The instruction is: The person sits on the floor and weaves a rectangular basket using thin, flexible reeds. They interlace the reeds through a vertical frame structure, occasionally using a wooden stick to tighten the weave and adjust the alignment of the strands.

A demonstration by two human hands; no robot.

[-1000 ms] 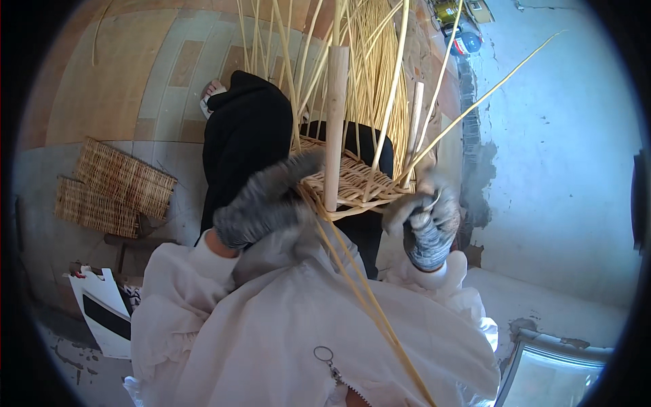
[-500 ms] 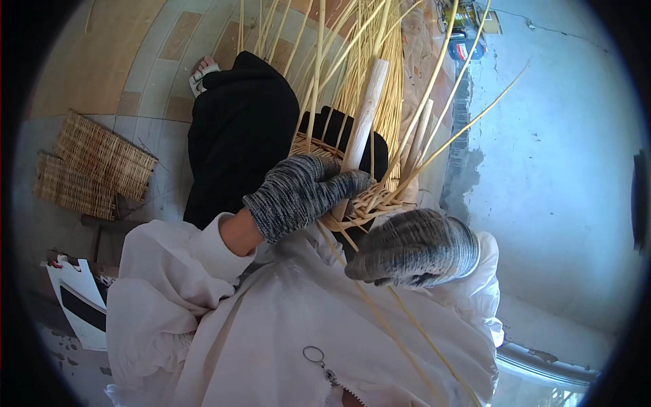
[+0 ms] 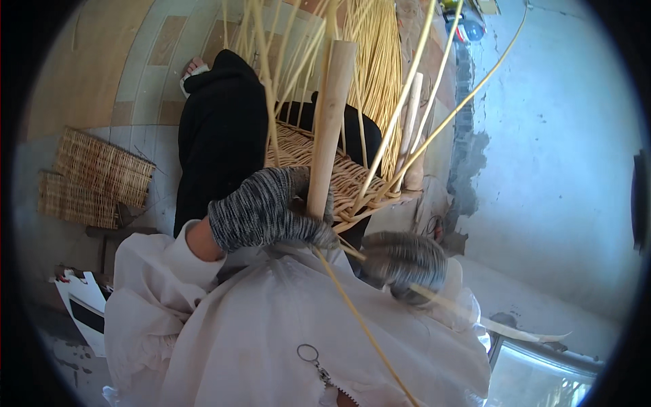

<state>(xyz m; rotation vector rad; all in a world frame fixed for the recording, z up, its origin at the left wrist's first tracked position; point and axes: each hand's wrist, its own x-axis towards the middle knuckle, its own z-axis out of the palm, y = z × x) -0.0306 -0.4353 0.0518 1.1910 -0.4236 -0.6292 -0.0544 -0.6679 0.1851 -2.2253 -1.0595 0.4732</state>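
Observation:
A woven wicker piece point(image 3: 305, 152) lies across my lap, with a thick wooden post point(image 3: 331, 122) standing up from its near corner. My left hand point(image 3: 268, 207), in a grey knitted glove, is closed round the post's foot at that corner. To the right, my right hand point(image 3: 405, 263), gloved alike and blurred, grips a wicker strand point(image 3: 461, 308). This strand runs from the corner through the hand and trails out to the right. Another strand point(image 3: 359, 319) hangs from the corner down over my white jacket. Several long rods point(image 3: 444, 125) rise from the weave.
A second wooden post point(image 3: 411, 122) stands at the weave's right side. Beyond lies a bundle of pale rods point(image 3: 376, 81). Woven panels point(image 3: 102, 173) rest on the floor at left, above a white board point(image 3: 80, 305). A bluish wall point(image 3: 556, 156) is at right.
The woven piece and post have shifted left and nearer, with my left hand. My right hand moved down slightly, and one strand now swings out to the right instead of hanging over the jacket.

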